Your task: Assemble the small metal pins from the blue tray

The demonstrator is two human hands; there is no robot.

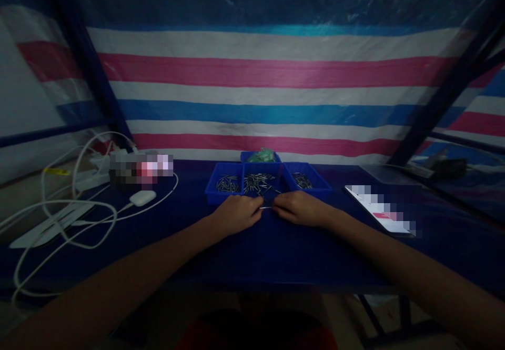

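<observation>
Both my grips are narrow, fingertips pinched together. My left hand [239,214] has the left end of a thin metal piece [266,208]; my right hand [298,208] is closed at its other end. The piece lies roughly level between my fingertips, a short bright length showing, just on my side of the middle blue bin [274,170]. Finer finger placement too dark to tell.

Room: bare blue tabletop [268,258] runs from the middle bin toward me, down to the table's front edge, my forearms coming in over it from either side. Left bin [215,199] and right bin [321,186] flank the middle bin closely; a back bin [245,155] with green wrapping [263,155] sits directly behind it. Striped sheeting [252,71] closes off the far side.

Loose metal pieces [258,182] heap inside the middle bin, just beyond my fingertips. Well left of that bin: white cables and a small white box [142,198]. Well right: a bright flat slab, partly blurred.
</observation>
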